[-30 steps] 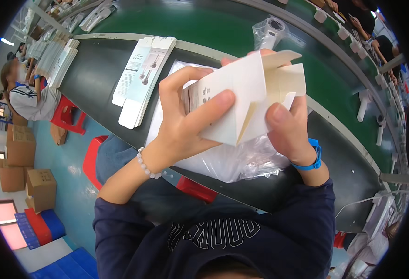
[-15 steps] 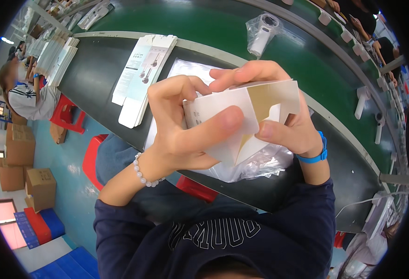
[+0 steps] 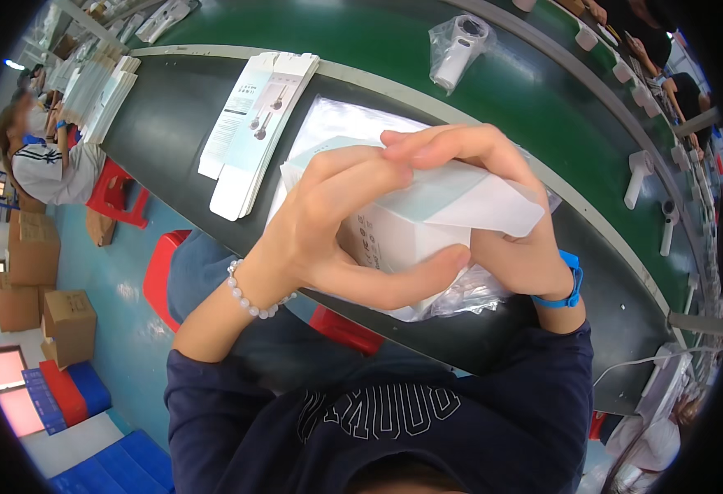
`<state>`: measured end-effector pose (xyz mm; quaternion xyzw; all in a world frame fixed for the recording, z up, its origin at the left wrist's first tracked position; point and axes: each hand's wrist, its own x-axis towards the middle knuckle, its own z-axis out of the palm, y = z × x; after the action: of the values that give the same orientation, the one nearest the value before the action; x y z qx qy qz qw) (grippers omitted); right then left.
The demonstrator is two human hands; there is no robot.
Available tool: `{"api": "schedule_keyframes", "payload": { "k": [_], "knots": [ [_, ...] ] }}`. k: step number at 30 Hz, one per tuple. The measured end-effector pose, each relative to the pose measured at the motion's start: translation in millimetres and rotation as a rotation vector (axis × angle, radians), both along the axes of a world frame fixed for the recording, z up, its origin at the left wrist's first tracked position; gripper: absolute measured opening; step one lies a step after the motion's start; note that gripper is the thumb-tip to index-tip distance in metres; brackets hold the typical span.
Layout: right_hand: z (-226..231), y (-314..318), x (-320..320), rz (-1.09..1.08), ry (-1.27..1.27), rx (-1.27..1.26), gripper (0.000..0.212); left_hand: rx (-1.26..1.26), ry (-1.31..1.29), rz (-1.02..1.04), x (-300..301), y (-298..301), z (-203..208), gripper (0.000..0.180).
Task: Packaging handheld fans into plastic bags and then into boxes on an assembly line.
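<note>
A white and pale-green carton is held up in front of me between both hands. My left hand wraps round its left side, thumb along the near face and fingers over the top. My right hand grips the right end, fingers over the top edge; its thumb is largely hidden behind the carton. A white end flap sticks out toward my right palm. Beneath the hands lie clear plastic bags on the dark table. To the left sits a stack of flat printed cartons.
Behind the table runs a green conveyor belt carrying a bagged white device and, at right, more white devices. Another person sits at far left near stacked flat cartons. Brown boxes stand on the floor at left.
The carton has turned in my hands, and the opening at its right end no longer shows. My left thumb has moved lower along the near face; the right thumb has slipped from view.
</note>
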<state>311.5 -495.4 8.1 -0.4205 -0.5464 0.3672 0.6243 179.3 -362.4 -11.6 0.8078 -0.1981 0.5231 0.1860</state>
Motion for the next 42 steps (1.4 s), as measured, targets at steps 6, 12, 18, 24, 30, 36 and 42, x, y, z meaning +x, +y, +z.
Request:
{"api": "schedule_keyframes", "payload": {
  "k": [6,12,18,24,30,36,42],
  "knots": [
    [6.1,3.7,9.0,0.379,0.378,0.185,0.062,0.109,0.177,0.067,-19.4,11.5,16.4,0.042],
    [-1.1,6.6,15.7,0.192,0.1,0.106,0.04,0.227,0.028,0.126,-14.6,10.7,6.0,0.04],
    [-0.3,0.0,3.1,-0.164,-0.286,0.134,0.036,0.255,0.002,0.167,-6.5,9.4,-3.3,0.039],
    [10.0,-1.2,10.1,-0.144,-0.593,0.463,0.033,0.197,0.084,0.178,-15.6,10.3,13.0,0.041],
    [20.2,-12.7,15.4,-0.177,-0.766,0.314,0.034,-0.035,-0.104,-0.073,-4.5,6.8,1.3,0.044],
    [21.0,-12.7,-2.2,-0.41,-0.758,0.166,0.037,0.106,-0.025,-0.043,-2.3,18.3,-4.7,0.036],
    [15.9,-10.0,5.2,-0.364,-0.782,0.284,0.039,0.15,-0.034,-0.036,-6.4,27.3,1.0,0.039]
  ]
}}
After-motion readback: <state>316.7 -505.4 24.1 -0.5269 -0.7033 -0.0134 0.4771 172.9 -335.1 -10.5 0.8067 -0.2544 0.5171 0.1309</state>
